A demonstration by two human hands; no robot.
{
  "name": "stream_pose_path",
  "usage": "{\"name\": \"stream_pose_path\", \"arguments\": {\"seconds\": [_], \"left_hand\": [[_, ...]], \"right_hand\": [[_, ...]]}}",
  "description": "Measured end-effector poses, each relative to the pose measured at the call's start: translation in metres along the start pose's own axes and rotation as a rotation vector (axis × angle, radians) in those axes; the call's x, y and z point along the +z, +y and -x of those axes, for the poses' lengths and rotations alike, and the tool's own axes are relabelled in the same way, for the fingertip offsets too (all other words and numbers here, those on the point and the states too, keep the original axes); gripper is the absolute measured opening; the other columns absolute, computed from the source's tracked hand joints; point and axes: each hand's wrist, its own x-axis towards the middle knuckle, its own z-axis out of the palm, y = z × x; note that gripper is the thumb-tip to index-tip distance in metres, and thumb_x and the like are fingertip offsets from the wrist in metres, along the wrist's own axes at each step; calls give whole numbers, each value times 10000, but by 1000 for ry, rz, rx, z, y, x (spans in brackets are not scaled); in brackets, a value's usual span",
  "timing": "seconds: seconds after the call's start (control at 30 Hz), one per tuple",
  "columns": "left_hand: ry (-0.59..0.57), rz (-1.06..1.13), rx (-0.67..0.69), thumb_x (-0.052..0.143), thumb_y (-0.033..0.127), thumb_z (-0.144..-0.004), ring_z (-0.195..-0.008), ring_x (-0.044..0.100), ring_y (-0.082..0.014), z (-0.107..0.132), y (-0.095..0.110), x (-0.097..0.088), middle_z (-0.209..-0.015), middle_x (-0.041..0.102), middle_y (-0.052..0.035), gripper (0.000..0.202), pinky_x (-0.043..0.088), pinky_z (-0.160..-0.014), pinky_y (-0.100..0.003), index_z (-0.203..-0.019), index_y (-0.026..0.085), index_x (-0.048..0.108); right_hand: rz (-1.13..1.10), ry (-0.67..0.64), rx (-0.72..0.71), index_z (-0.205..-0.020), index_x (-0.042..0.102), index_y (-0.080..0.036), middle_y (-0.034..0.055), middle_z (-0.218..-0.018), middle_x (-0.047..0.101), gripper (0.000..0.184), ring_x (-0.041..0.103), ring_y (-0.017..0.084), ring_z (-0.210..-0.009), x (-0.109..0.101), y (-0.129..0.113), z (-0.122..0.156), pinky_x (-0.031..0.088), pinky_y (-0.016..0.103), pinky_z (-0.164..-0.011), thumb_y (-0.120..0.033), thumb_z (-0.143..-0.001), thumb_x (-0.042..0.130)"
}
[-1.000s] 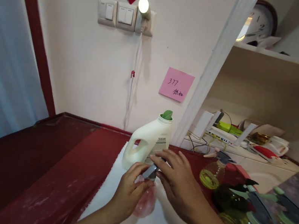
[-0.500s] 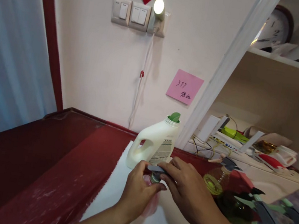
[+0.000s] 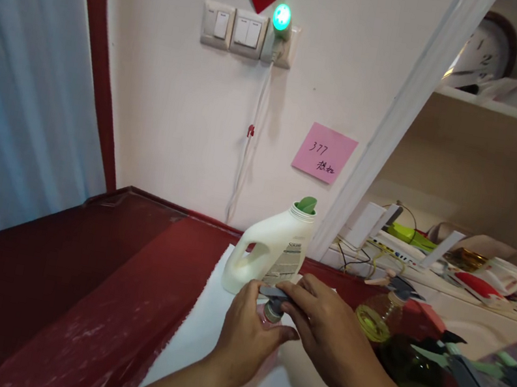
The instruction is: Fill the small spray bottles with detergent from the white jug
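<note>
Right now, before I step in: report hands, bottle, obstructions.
Left hand gripping pink spray bottle; right hand on its grey spray head; white jug just behind; yellow-green spray bottles nearby.

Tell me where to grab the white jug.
Grip the handle of the upright jug, coming from the left: the handle sits free on that side, while the left hand and right hand crowd the jug's front.

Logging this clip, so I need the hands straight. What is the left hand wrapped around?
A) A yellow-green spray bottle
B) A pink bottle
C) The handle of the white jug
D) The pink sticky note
B. The left hand curls around the pink bottle, whose neck shows above the fingers, while the white jug stands behind it.
</note>
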Motion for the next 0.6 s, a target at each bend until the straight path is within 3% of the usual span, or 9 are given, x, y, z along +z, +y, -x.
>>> {"name": "stream_pose_path", "arguments": {"seconds": [0.13, 0.23, 0.37, 0.5, 0.6], "left_hand": [[8, 31, -24, 773, 211, -715, -1045, 632, -296, -3, -3, 3, -1066, 700, -82, 328, 477, -926, -433, -1008, 216, 627], [-115, 76, 42, 713, 262, -784, -1079, 635, -276, -5, -3, -7, -1118, 701, -73, 298, 470, -985, -418, -1076, 213, 679], [-236, 64, 79, 699, 297, -808, -1115, 614, -291, -7, 0, -19, -1103, 704, -70, 191, 456, -1014, -416, -974, 217, 750], [-146, 46, 27, 819, 242, -695, -1095, 617, -283, -6, 2, -11, -1132, 702, -59, 466, 487, -955, -396, -1138, 238, 672], [-65, 32, -18, 821, 200, -671, -1012, 635, -270, -5, 2, -2, -1050, 706, -43, 456, 503, -893, -385, -1090, 228, 643]], "right_hand": [[-19, 5, -14, -1147, 705, -293, 61, -986, 649, 254, 659, 262, -890, 1, 1, -1, 526, 375, -743, -174, -969, 568], [-48, 2, -19, -1162, 703, -272, 68, -991, 646, 246, 655, 260, -901, 2, 2, -1, 522, 369, -750, -187, -985, 554], [-80, -10, -9, -1177, 701, -264, 72, -1022, 646, 263, 650, 260, -930, 1, 3, 0, 516, 369, -767, -172, -991, 540], [-90, -7, -13, -1234, 682, -287, 64, -1022, 638, 313, 647, 259, -926, 2, 3, 2, 514, 379, -778, -161, -984, 544], [-82, -8, -4, -1227, 684, -283, 67, -1027, 636, 305, 649, 265, -930, 2, 2, 2, 515, 381, -771, -167, -982, 544]]}}
